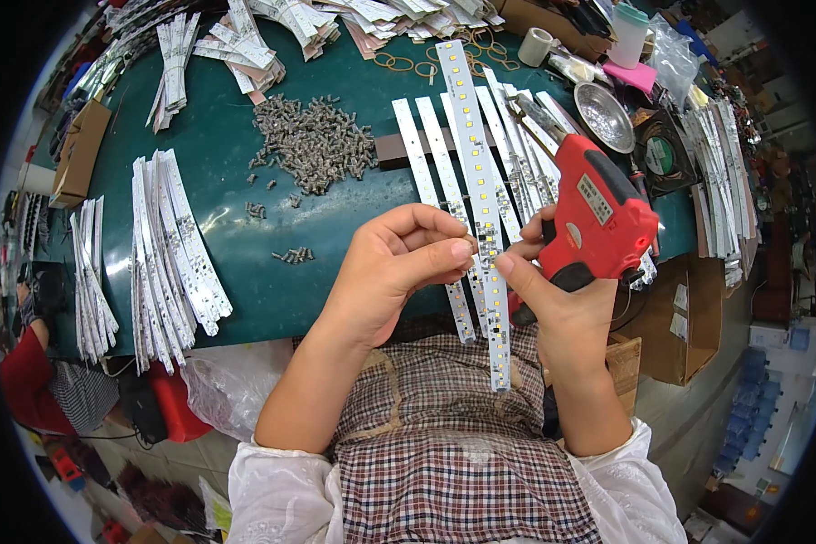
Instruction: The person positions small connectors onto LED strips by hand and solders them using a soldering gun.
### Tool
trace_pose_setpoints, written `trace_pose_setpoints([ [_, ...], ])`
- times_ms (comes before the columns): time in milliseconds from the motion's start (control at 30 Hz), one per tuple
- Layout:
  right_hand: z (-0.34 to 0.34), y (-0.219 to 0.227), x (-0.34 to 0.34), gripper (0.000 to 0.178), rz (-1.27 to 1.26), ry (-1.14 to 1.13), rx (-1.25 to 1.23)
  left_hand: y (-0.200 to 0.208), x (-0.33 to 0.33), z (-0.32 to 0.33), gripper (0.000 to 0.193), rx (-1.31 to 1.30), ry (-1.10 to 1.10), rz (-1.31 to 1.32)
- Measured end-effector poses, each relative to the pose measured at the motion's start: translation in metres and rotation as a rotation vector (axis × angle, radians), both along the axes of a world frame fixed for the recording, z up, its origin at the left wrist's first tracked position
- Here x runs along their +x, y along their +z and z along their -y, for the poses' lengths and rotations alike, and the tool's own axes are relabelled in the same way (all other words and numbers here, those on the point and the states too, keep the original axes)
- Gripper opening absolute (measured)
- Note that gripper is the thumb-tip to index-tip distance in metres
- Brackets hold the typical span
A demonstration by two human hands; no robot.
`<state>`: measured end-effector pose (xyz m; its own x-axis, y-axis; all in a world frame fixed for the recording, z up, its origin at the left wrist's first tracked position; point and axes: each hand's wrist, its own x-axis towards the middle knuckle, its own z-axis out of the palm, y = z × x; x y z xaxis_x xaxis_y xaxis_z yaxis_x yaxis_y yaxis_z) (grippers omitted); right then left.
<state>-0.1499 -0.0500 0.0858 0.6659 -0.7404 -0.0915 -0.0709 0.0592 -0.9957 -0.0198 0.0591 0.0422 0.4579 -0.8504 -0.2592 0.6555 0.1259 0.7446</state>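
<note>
A long white LED strip board, lined with small yellow LEDs, stands out lengthwise in front of me, its near end over my checked apron. At its left edge my left hand is closed in a pinch, thumb against forefinger; what lies between the fingertips is too small to make out. My right hand is wrapped round a red soldering gun with a black trigger, its thin metal tip pointing up and left. That hand's thumb tip meets the board's right edge. More strip boards lie behind, propped on a dark bar.
Left of centre on the green table is a heap of small grey components, with a few loose ones nearer. Bundled strips overhang the front edge. A metal bowl, a small fan and rubber bands sit farther back.
</note>
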Motion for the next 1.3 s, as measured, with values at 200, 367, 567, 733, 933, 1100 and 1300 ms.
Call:
trace_pose_setpoints([
  [200, 0.001, -0.008, -0.003, 0.045, 0.072, 0.010, 0.016, 0.000, -0.001, 0.002, 0.021, -0.001, 0.023, -0.021],
  [367, 0.000, -0.008, -0.004, 0.046, 0.057, 0.013, 0.038, -0.001, 0.001, 0.002, 0.021, -0.017, 0.033, -0.042],
  [567, -0.001, -0.009, -0.005, 0.046, 0.055, 0.027, 0.055, -0.003, 0.000, 0.003, 0.021, -0.017, 0.037, -0.040],
  [733, -0.001, -0.011, -0.005, 0.046, 0.065, 0.035, 0.039, -0.003, -0.001, 0.003, 0.021, 0.005, 0.037, -0.026],
  [933, -0.008, -0.015, -0.007, 0.048, 0.021, 0.046, -0.129, -0.002, -0.004, 0.005, 0.022, 0.049, 0.086, 0.063],
  [1100, -0.012, -0.022, -0.007, 0.049, 0.046, 0.050, -0.142, -0.009, -0.007, 0.006, 0.020, 0.070, 0.093, 0.143],
  [1300, -0.018, -0.015, -0.012, 0.044, -0.062, 0.000, -0.095, -0.017, 0.009, 0.000, 0.018, 0.168, 0.157, 0.272],
])
